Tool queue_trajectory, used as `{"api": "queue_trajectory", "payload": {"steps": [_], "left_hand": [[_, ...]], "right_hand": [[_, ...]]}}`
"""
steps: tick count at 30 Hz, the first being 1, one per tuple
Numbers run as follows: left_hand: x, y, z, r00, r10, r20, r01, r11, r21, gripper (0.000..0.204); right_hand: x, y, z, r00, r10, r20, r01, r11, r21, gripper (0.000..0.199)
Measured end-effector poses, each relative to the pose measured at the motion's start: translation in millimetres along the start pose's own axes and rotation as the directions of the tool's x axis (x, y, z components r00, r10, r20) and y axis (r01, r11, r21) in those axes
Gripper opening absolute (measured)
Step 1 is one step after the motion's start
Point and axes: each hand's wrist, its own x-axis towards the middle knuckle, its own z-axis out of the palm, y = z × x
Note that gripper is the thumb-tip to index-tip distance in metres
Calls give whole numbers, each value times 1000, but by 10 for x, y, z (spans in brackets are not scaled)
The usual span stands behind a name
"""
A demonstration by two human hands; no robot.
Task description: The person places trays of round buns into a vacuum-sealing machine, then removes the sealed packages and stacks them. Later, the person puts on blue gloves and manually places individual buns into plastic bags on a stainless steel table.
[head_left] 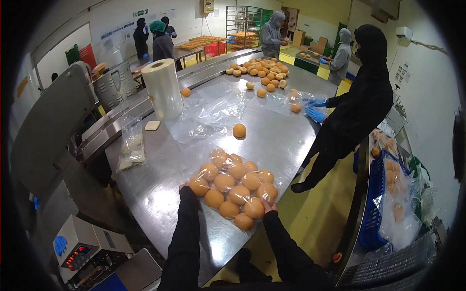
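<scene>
The clear plastic bag of buns (234, 189) lay flat on the stainless steel table (160, 189), near its front edge and directly ahead of the person; its long axis ran from the near edge away toward the far right, and about a dozen round golden buns sat inside it in one layer. The left hand (185, 186) touched the bag at its left near corner; the right hand (267, 205) touched it at the right near corner; both lay equally close, one at each flank, with the bag between them. Whether the fingers pinched the film or only pressed against it could not be told; most of each hand was hidden by the sleeves and the bag.

Beyond the bag a single loose bun (239, 130) lay apart on the steel; empty clear bags (208, 114) lay spread behind it; a roll of plastic film (163, 87) stood upright at the left. A heap of unbagged buns (259, 70) occupied the far end; a co-worker's blue-gloved hands (314, 109) worked there at a further bag. A blue crate (374, 203) at the right held filled bags.
</scene>
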Motion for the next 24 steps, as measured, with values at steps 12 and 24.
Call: {"api": "queue_trajectory", "payload": {"steps": [12,24], "left_hand": [[-1668,289,-691,846,423,-326,-356,902,245,16],[-3634,1305,-3510,700,630,-338,-199,626,754,15]], "right_hand": [[-1464,781,-279,987,-30,155,7,989,149,54],[-4388,1963,-240,343,849,401,-517,527,-674,35]]}}
